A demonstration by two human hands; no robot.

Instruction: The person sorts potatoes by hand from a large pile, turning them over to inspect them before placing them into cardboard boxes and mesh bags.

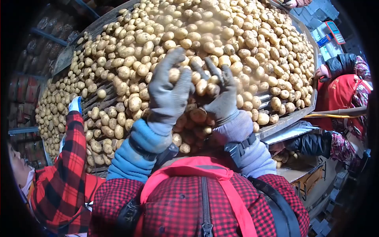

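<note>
A large heap of potatoes [205, 27] covers a slatted table. In a grey glove, my left hand [169, 87] reaches over the heap, its fingers curled around a potato [174, 75]. Close by on the right, my right hand [223, 91], also gloved and dirty, has bent fingers against a pair of potatoes [207, 87] that lie between the two hands. Darker potatoes [198, 115] sit below, in the shadow between my wrists.
A co-worker in a checked jacket [59, 173] reaches onto the table at left. Another person in a red apron [339, 94] stands at right beyond the wooden table edge [286, 119]. A device with a display [334, 32] stands at upper right. Stacked sacks [27, 89] are at far left.
</note>
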